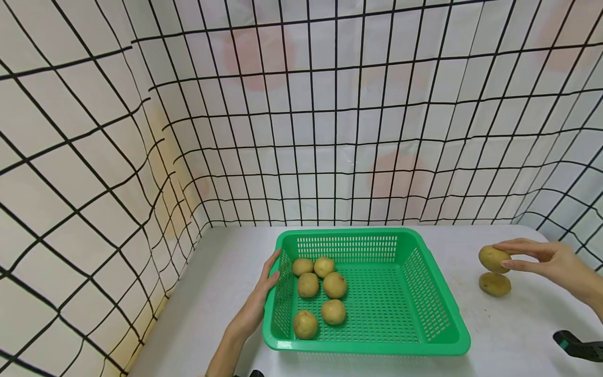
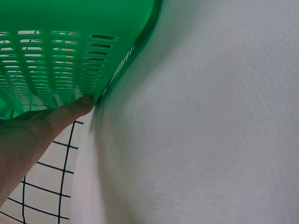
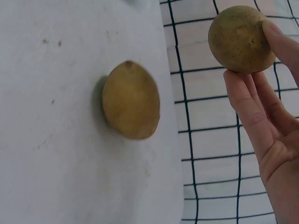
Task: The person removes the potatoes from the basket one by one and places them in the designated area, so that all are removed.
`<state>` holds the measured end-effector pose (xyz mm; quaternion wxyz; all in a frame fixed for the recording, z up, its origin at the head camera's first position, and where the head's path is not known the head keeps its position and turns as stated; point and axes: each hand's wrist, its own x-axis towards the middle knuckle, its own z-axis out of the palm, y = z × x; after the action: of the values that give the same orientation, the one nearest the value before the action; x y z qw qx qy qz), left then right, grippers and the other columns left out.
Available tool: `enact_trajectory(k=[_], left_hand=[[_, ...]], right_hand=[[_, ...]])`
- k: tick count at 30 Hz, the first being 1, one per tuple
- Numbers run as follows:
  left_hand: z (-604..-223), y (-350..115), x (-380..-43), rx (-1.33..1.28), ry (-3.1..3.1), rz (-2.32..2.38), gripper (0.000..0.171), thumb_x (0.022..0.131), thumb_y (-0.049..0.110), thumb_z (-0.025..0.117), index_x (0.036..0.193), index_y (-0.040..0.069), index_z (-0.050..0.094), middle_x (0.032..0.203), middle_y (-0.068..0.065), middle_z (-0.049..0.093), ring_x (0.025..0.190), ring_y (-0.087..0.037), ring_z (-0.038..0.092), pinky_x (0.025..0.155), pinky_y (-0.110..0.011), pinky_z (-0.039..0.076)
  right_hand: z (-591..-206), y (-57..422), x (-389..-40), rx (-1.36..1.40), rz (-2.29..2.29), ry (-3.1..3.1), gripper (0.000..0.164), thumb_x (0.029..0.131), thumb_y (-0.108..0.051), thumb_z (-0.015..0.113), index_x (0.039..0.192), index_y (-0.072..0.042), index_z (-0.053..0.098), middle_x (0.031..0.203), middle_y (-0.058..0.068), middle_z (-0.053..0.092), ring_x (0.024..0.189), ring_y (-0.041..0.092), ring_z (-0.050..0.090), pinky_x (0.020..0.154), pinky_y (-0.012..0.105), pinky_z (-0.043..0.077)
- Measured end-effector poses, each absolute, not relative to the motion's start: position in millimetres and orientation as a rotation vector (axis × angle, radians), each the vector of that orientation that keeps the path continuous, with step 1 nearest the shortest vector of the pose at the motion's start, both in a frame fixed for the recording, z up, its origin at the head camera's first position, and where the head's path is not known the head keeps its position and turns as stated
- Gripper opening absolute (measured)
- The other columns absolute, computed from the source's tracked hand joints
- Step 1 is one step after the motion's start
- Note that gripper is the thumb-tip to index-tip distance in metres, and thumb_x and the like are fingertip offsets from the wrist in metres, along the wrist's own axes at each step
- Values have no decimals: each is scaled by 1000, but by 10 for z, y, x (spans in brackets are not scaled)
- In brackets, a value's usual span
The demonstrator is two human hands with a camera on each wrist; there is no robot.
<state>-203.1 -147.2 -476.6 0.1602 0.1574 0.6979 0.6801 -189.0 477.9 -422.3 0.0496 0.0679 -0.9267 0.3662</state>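
My right hand (image 1: pixel 551 260) pinches a round yellow-brown potato (image 3: pixel 243 39) between thumb and fingertips, raised above the table. Another potato (image 3: pixel 131 100), oval, lies on the white table below it, to the right of the basket. At the left stands a green plastic basket (image 1: pixel 367 348) with slotted walls; several potatoes (image 1: pixel 335 285) are grouped in its left half. Against the basket's left side rests my left hand (image 1: pixel 254 303), its fingers fairly straight. In the left wrist view a fingertip (image 2: pixel 85 103) touches the slotted outer wall.
Black wire-grid panels (image 1: pixel 330 120) with white sheeting behind enclose the white table (image 1: pixel 212 293) at the left, back and right. Small dark crumbs dot the tabletop near the loose potato. A black strap-like piece (image 1: pixel 581 348) shows at the lower right.
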Motion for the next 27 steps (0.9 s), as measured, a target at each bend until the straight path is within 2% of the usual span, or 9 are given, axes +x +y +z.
enact_trajectory(k=[2, 6, 12, 16, 19, 20, 22, 23, 27], left_hand=[[-4770, -1475, -2031, 454, 1996, 1942, 54, 113, 45, 25, 163, 46, 4, 175, -3, -1, 159, -41, 8, 121, -70, 22], [-4767, -1475, -2031, 454, 1993, 1947, 54, 113, 45, 25, 163, 46, 4, 175, -4, -1, 160, -41, 7, 122, -70, 20], [-4770, -1472, -2029, 450, 1997, 1946, 54, 113, 46, 26, 163, 46, 5, 175, -3, 0, 160, -40, 6, 122, -71, 19], [-4767, -1469, -2018, 448, 2008, 1946, 55, 113, 46, 26, 163, 44, 5, 175, -5, 0, 160, -42, 5, 121, -72, 18], [-4760, -1467, -2015, 453, 2010, 1944, 55, 113, 46, 26, 164, 43, 5, 175, -6, -1, 160, -42, 4, 121, -73, 18], [-4759, -1467, -2016, 459, 2012, 1942, 56, 113, 46, 25, 164, 42, 4, 175, -7, -1, 160, -43, 4, 121, -73, 18], [-4755, -1465, -2019, 459, 2009, 1943, 56, 113, 46, 25, 164, 42, 4, 175, -6, -1, 160, -43, 4, 121, -73, 18], [-4755, -1465, -2021, 457, 2008, 1944, 56, 113, 46, 26, 164, 42, 4, 175, -6, -1, 160, -42, 5, 121, -73, 18], [-4756, -1460, -2026, 445, 2006, 1952, 55, 113, 46, 27, 163, 44, 6, 175, -5, 0, 160, -42, 5, 121, -73, 17]], right_hand=[[-4274, 4840, -1865, 106, 1145, -2844, 43, 96, -23, 75, 135, -8, 68, 113, -45, 54, 106, -28, 37, 93, 45, 53], [-4413, 4966, -1826, -39, 1233, -2847, 53, 98, -35, 73, 143, -10, 61, 111, -47, 47, 101, -26, 29, 95, 84, 27], [-4581, 5147, -1778, -108, 1274, -2819, 58, 98, -35, 72, 148, -11, 57, 107, -52, 42, 96, -26, 30, 99, 87, 19], [-4626, 5211, -1736, -260, 1255, -2838, 69, 97, -46, 71, 154, -13, 50, 100, -55, 35, 122, 21, 49, 102, 87, 15], [-4651, 5233, -1719, -372, 1222, -2877, 83, 98, -55, 65, 159, -7, 39, 130, -22, 64, 134, 63, 23, 103, 87, 12], [-4667, 5242, -1719, -398, 1222, -2887, 85, 98, -57, 64, 160, -6, 36, 143, 0, 63, 135, 65, 21, 103, 87, 12], [-4702, 5264, -1721, -426, 1206, -2906, 87, 99, -57, 62, 160, -3, 33, 158, 36, 35, 135, 68, 22, 102, 87, 13], [-4721, 5278, -1722, -435, 1199, -2913, 87, 99, -57, 62, 160, -3, 33, 158, 44, 18, 135, 68, 23, 102, 87, 14], [-4808, 5367, -1755, -494, 1186, -2950, 93, 95, -62, 64, 159, -2, 33, 158, 42, 28, 130, 64, 37, 100, 84, 24]])
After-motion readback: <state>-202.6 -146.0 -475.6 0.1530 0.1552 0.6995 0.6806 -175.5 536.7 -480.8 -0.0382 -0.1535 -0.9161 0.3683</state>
